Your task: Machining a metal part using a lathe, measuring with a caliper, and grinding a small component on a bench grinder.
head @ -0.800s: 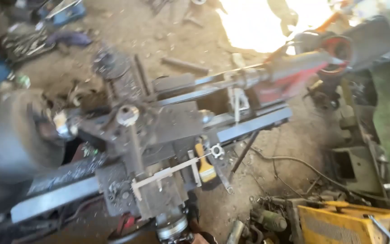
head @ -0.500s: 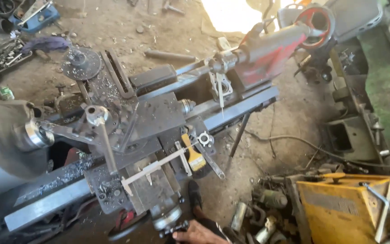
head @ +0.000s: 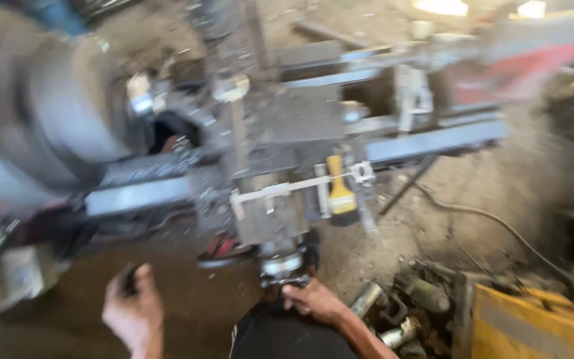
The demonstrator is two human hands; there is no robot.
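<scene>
Right hand (head: 313, 300) clamped on handwheel (head: 282, 264), bottom centre under lathe carriage (head: 270, 199). Left hand (head: 133, 312) lower left, curled on small dark object, blurred. Risk: spinning chuck (head: 48, 113) upper left catching sleeve; grip slipping.

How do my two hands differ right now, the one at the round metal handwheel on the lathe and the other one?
The right hand rests its fingers on the round metal handwheel at the front of the grey lathe carriage; the left hand is clear of the machine. The left hand is curled around a small dark object, too blurred to identify, while the right holds nothing loose. Both are bare.
</scene>
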